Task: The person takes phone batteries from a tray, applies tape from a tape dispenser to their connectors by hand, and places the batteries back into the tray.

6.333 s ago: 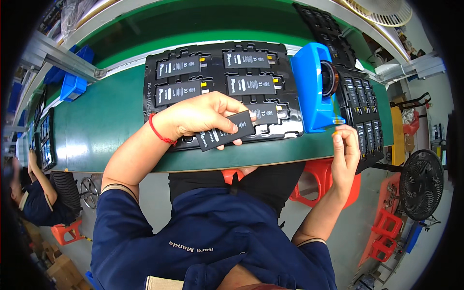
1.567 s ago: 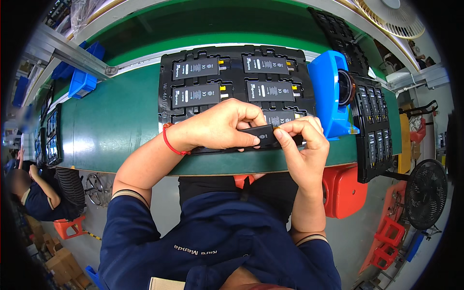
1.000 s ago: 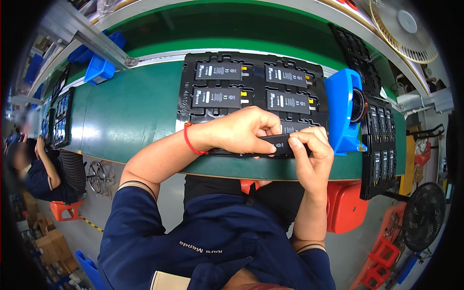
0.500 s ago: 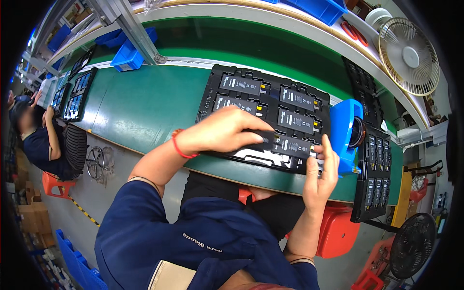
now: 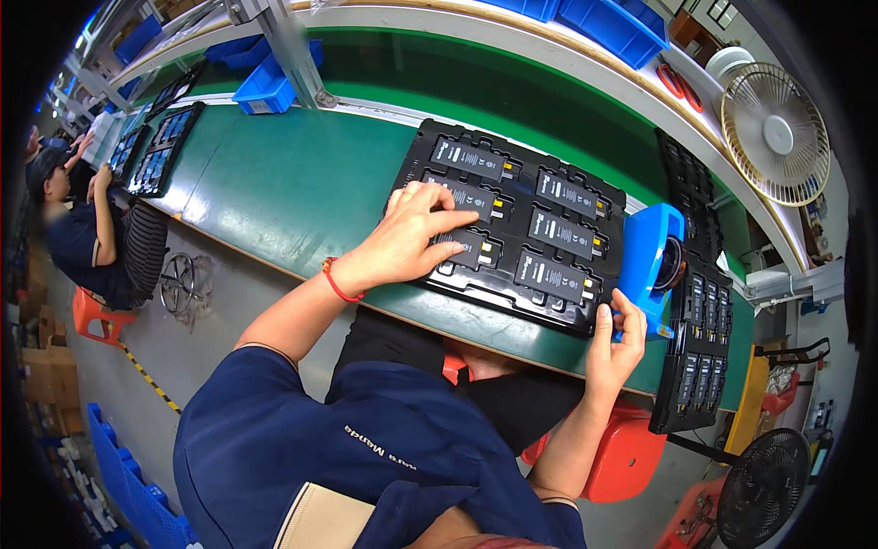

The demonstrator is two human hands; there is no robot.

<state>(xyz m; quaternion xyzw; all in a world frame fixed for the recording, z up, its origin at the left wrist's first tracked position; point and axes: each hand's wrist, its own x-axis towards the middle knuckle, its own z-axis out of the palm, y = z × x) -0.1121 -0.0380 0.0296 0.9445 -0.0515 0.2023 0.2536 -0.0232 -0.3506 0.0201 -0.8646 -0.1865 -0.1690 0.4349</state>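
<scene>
A black moulded tray (image 5: pixel 517 206) lies on the green bench with several flat black battery packs in its slots, each with yellow and white bits at one end. My left hand (image 5: pixel 402 236), a red cord round its wrist, reaches over the tray's left column. Its thumb rests at the near-left battery pack (image 5: pixel 473 249) and its forefinger stretches over the middle-left battery pack (image 5: pixel 471 199), the fingers apart. Beside the near-right battery pack (image 5: pixel 551 274), my right hand (image 5: pixel 618 334) is at the tray's near right corner, thumb and fingers apart with nothing visible between them.
A blue tape dispenser (image 5: pixel 647 261) with a dark roll stands against the tray's right side. Beyond it are more battery-filled black trays (image 5: pixel 700 366). Blue bins (image 5: pixel 265 90) stand at the back left, and a cream fan (image 5: pixel 776 134) at the right. Another person (image 5: pixel 78 224) works at the far left.
My left hand has drawn leftward off the tray's middle, uncovering the near-left battery pack. My right hand has come down from beside the near-right pack to the tray's corner.
</scene>
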